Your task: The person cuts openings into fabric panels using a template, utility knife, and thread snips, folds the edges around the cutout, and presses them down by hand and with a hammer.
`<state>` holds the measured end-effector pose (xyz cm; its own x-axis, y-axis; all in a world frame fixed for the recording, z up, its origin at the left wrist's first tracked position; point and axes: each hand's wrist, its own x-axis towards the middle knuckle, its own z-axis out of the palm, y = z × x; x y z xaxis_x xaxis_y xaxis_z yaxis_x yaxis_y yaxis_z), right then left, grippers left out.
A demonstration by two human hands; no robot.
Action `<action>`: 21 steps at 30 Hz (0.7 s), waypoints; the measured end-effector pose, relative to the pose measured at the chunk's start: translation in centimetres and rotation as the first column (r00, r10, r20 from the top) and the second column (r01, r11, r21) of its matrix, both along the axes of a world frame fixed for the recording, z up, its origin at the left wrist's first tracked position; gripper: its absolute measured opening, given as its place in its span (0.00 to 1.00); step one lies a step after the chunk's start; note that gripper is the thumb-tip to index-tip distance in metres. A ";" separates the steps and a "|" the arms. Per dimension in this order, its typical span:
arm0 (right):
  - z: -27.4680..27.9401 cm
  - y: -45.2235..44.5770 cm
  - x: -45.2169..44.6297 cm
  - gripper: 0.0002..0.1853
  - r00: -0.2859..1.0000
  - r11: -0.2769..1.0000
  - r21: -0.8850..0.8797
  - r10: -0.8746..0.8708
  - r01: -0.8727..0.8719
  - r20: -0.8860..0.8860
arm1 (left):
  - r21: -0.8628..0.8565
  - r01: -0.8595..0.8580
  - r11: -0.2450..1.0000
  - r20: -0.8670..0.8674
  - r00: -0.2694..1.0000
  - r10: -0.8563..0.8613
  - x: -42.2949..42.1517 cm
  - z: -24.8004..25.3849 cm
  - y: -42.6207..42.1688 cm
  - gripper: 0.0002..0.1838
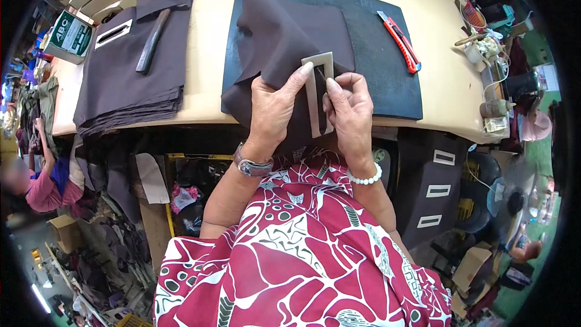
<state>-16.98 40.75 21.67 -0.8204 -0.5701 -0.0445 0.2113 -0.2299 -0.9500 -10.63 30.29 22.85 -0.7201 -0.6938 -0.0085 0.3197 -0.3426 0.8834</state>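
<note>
My left hand (272, 106) is closed on a dark brown fabric piece (275, 36), its thumb pressing the upper left of a cream rectangular frame (313, 103). This frame lies on the fabric and has a long slot down its middle. At the slot's right side, my right hand (350, 106) is closed, with thumb and fingers pinching the edge there; exactly what lies between the fingertips is partly hidden. The fabric is bunched up over a dark cutting mat (381, 94) and hangs past the table's front edge. A red utility knife (400, 42) rests on the mat's right side.
A stack of dark fabric pieces (136, 94) lies to the left on the table (209, 36), with a dark bar-shaped tool (153, 42) and another cream frame (114, 34) on top. Fabric with several cream frames (438, 191) hangs at right. Another person (54, 181) is at far left.
</note>
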 end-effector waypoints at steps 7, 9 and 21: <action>0.3 1.1 1.5 0.11 0.985 1.000 0.000 -0.007 0.007 0.170 | 0.061 -0.127 0.990 -0.054 0.990 0.131 -1.4 -1.0 1.0 0.10; -0.1 0.8 1.9 0.10 0.982 0.999 0.005 -0.048 0.048 0.184 | 0.068 -0.164 0.984 -0.012 0.986 0.165 -1.5 -1.3 1.6 0.09; -0.1 -0.4 1.7 0.09 0.969 0.978 -0.098 -0.162 0.183 0.189 | 0.075 -0.169 0.983 -0.024 0.985 0.172 -1.5 -1.5 3.2 0.08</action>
<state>-15.23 40.36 21.57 -0.8911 -0.4307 -0.1429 0.3234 -0.3819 -0.8658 -12.09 33.51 21.37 -0.5920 -0.8048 -0.0434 0.4051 -0.3437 0.8472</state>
